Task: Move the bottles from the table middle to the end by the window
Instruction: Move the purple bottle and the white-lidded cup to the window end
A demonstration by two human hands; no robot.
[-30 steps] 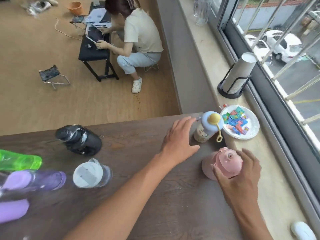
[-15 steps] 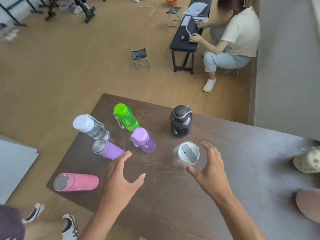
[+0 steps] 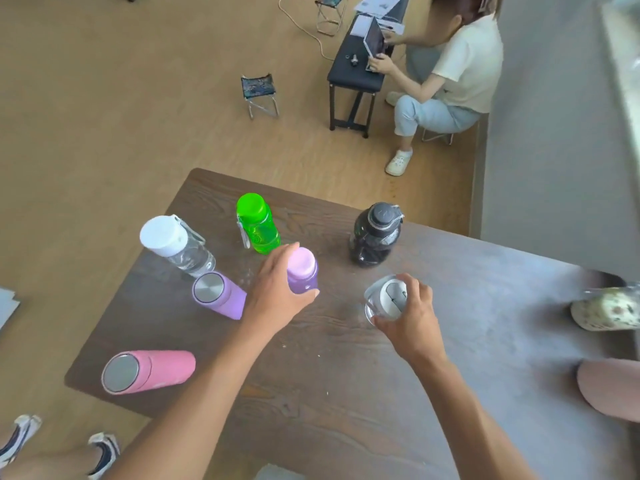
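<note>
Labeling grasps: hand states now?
Left hand: fingers closed around purple bottle.
Right hand: fingers closed around clear bottle.

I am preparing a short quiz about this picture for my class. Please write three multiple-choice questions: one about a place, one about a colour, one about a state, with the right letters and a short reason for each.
1. Where does the green bottle stand?
A. Behind the purple-capped bottle, toward the far table edge
B. On the floor
C. Beside the pink bottle at the near corner

2. What colour is the bottle lying on its side near the table corner?
A. Black
B. Pink
C. Green

3. What is the left hand doing?
A. Resting flat on the table
B. Holding a phone
C. Wrapped around the purple-capped bottle

Answers:
1 A: it stands upright just beyond the purple cap.
2 B: the pink bottle lies flat, its metal end toward the camera.
3 C: its fingers curl around that bottle, while the right hand closes on the clear bottle.
</note>
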